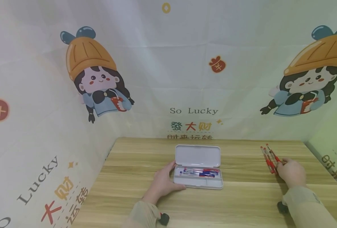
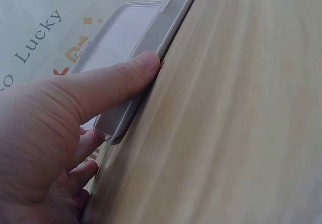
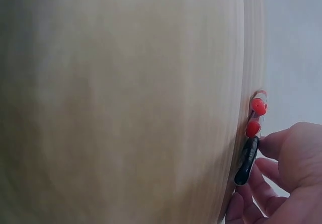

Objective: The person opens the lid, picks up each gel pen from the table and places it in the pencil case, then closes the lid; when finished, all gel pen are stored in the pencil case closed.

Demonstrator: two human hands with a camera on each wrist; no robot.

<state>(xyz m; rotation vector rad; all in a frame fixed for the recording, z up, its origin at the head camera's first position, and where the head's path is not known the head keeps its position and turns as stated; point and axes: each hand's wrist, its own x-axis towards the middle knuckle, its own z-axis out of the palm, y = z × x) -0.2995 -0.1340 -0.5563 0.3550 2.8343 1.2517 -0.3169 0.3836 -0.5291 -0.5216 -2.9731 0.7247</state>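
A white pencil case (image 1: 191, 181) lies on the table with its lid (image 1: 197, 155) raised at the back. Several pens (image 1: 208, 174) with blue and red parts rest in its long rear compartment. My left hand (image 1: 164, 182) holds the case by its left end, the thumb (image 2: 146, 61) along the front wall and the other fingers round the side. Over to the right, several red pens (image 1: 268, 163) lie on the wood. Beside them my right hand (image 1: 292, 172) pinches a pen whose black end (image 3: 246, 161) shows in the right wrist view.
The wooden table (image 1: 242, 202) meets a printed cloth backdrop (image 1: 151, 104) at its far edge, and cloth also hangs at both sides. Bare wood separates the pencil case from the loose pens.
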